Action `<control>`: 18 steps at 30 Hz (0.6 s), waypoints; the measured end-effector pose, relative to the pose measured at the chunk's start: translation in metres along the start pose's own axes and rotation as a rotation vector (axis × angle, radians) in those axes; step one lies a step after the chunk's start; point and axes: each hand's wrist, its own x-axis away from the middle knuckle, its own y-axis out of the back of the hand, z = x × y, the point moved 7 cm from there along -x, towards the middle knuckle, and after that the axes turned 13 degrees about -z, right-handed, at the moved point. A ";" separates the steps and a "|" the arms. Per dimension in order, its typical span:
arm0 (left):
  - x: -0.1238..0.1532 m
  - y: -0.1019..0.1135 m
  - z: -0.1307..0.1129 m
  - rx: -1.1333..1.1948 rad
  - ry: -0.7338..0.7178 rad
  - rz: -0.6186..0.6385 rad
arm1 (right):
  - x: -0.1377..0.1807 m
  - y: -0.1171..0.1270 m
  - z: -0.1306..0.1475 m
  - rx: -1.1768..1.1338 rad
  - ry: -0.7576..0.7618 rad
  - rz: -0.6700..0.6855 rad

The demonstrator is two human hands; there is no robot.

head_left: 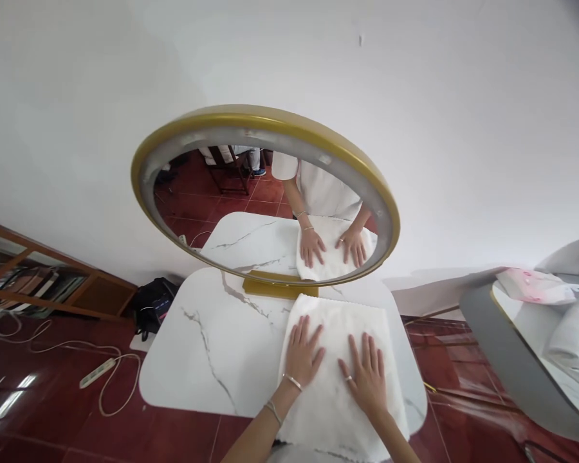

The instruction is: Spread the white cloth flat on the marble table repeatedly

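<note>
A white cloth (340,418) lies spread over the right part of a white marble-patterned table (188,360). My left hand (303,354) rests flat on the cloth's left side, fingers extended, with two bracelets at the wrist. On the cloth's right side my right hand (367,376) also lies flat, fingers spread, a ring on one of them. Neither hand grips anything. Beyond the cloth stands an oval mirror (265,114) with a gold frame on a gold base (277,286). Both hands and the cloth show again in its glass.
To the right, a second table (516,360) carries a pink-and-white packet (535,285) and a white bundle (576,337). A black bag (153,305) sits left of my table. A power strip (97,373) with its cord lies on the red floor. A wooden bookcase (101,292) stands along the wall.
</note>
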 end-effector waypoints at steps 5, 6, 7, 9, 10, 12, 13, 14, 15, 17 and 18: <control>0.024 0.040 0.087 -0.143 0.043 -0.018 | -0.014 -0.028 0.093 -0.043 0.070 0.022; 0.029 0.048 0.106 -0.168 0.054 -0.024 | -0.017 -0.035 0.114 -0.056 0.083 0.026; 0.034 0.056 0.124 -0.190 0.066 -0.033 | -0.019 -0.042 0.133 -0.070 0.094 0.029; 0.039 0.071 0.156 -0.224 0.093 -0.056 | -0.025 -0.054 0.165 -0.097 0.110 0.029; 0.039 0.075 0.169 -0.233 0.102 -0.063 | -0.029 -0.060 0.177 -0.108 0.111 0.023; 0.032 0.077 0.183 -0.235 0.100 -0.051 | -0.039 -0.067 0.189 -0.121 0.092 -0.001; 0.025 0.073 0.185 -0.225 0.083 -0.029 | -0.045 -0.070 0.190 -0.125 0.079 -0.011; 0.017 0.068 0.184 -0.208 0.057 -0.003 | -0.052 -0.073 0.189 -0.127 0.069 -0.017; 0.007 0.061 0.179 -0.183 0.028 0.022 | -0.058 -0.075 0.185 -0.128 0.067 -0.017; -0.012 0.048 0.165 -0.125 -0.021 0.048 | -0.069 -0.078 0.175 -0.124 0.087 -0.005; -0.021 0.041 0.156 -0.094 -0.036 0.050 | -0.072 -0.078 0.168 -0.116 0.096 -0.002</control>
